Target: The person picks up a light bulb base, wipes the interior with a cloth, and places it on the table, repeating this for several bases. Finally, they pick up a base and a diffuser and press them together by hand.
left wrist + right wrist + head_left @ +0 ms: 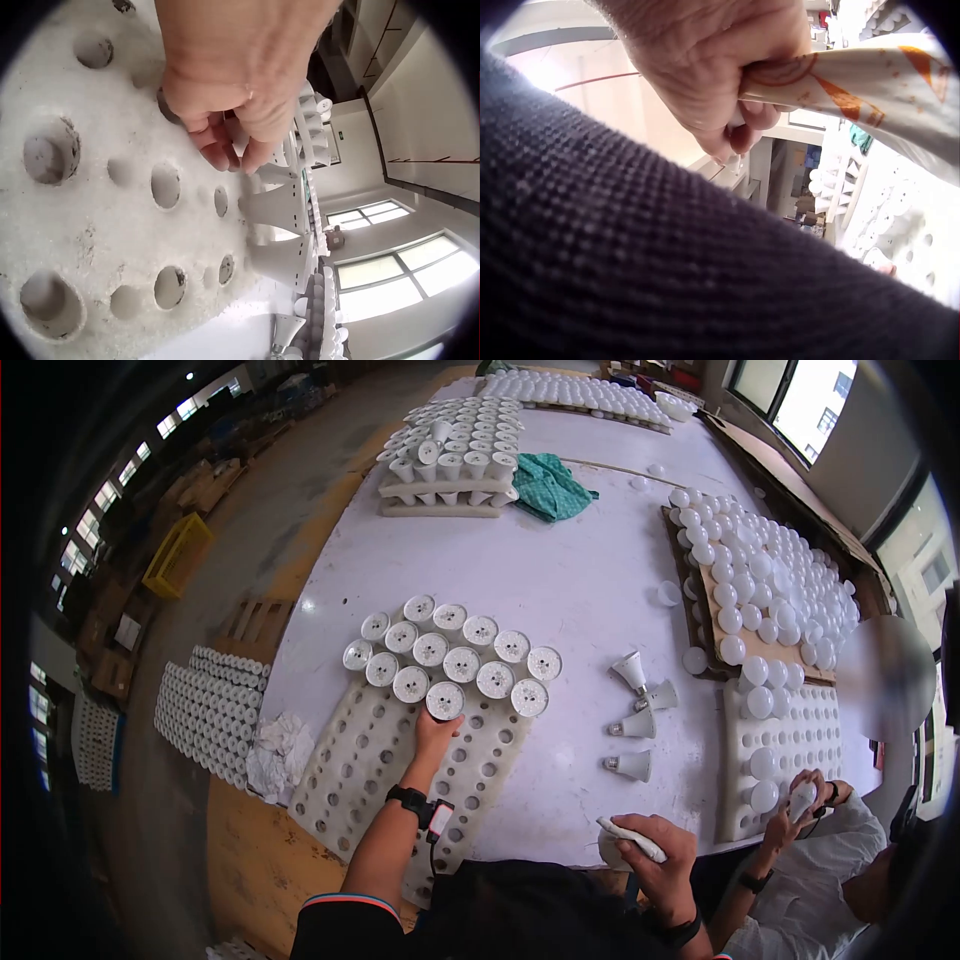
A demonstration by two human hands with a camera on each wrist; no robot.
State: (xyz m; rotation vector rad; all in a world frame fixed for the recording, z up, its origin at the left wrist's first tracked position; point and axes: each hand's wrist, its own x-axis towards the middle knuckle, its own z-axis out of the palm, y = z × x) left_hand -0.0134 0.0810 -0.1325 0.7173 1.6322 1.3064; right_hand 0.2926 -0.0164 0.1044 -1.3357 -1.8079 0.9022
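My left hand [436, 734] pinches a white cone-shaped LED bulb housing [445, 700] at the front of a cluster in a holed foam tray [352, 760]. The round top of that housing faces up, showing small dark dots. In the left wrist view the thumb and fingers of the left hand [240, 97] close round its narrow part, largely hidden by them. Near my body, my right hand [662, 862] grips a white squeeze bag [632, 838]. Orange print shows on the bag [847, 94] in the right wrist view, its twisted part inside the curled fingers.
Several loose bulb housings [632, 764] lie right of the tray. A board of white domes [745, 580] stands farther right, with another person's hands [800, 800] below it. Stacked housings [450, 460] and a green cloth [553, 488] are at the back.
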